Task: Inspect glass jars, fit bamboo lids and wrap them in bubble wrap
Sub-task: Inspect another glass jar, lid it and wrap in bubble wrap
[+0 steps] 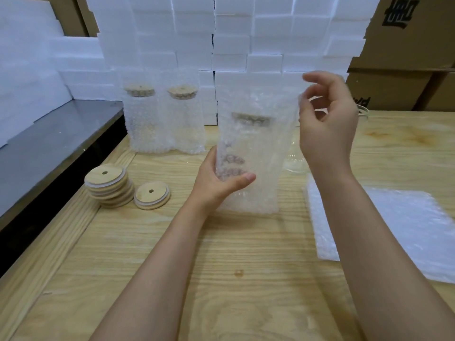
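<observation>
The left hand (219, 179) grips a bubble-wrap bag (258, 193) holding one bamboo-lidded jar (250, 134); the right hand (327, 126) pinches its top edge. Two wrapped lidded jars (141, 124) stand behind.

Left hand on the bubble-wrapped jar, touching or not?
Touching. Head view: the left hand grips the bubble-wrapped jar, thumb across its front, fingers showing through the wrap behind.

one person, two arms in view. left hand (216, 178) bare; thumbnail (250, 177) short, unpainted. right hand (327, 129) bare, its fingertips (307, 76) smeared by blur. left forearm (157, 254) and right forearm (364, 230) both slender, uncovered down to the lower frame edge.
</observation>
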### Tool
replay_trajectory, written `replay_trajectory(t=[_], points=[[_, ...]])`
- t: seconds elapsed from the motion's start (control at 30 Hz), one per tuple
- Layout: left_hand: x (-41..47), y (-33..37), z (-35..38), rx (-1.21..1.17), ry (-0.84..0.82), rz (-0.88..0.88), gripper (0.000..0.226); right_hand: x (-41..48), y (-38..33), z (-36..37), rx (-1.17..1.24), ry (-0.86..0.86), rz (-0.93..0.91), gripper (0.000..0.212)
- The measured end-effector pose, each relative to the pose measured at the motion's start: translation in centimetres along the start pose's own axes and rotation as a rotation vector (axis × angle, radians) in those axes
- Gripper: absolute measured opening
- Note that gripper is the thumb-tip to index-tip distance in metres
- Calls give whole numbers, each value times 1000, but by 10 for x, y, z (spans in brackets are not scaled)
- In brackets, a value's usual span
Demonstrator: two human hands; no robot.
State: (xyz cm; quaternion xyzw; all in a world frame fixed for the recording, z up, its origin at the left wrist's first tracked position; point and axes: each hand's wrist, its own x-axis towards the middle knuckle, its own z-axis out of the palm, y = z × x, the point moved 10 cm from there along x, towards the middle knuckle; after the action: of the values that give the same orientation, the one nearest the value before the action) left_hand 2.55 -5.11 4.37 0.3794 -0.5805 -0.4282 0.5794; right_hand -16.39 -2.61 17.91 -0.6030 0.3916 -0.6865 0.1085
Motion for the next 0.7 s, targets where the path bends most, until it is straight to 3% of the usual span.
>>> replay_trajectory(t=[0.13,0.2,0.33,0.47,0.53,0.6,0.67,0.7], points=[[0,-1,-5,15,55,-16,68,-21,8,-1,73,168,30,36],[1,0,-9,2,87,-16,76,-35,20,11,174,157,94,44],[3,0,-17,-69,123,-38,76,-71,65,55,326,-108,344,62],[3,0,-18,-26,108,-10,64,-94,87,87,695,-336,534,31],[3,1,-17,-3,97,-4,66,-92,89,86,679,-354,537,27],[4,2,-17,62,85,4,85,-89,90,81,611,-344,520,34],[3,0,-19,94,92,-33,118,-89,90,80,582,-335,514,39],[1,0,-21,100,103,-47,122,-88,90,79,574,-329,513,40]])
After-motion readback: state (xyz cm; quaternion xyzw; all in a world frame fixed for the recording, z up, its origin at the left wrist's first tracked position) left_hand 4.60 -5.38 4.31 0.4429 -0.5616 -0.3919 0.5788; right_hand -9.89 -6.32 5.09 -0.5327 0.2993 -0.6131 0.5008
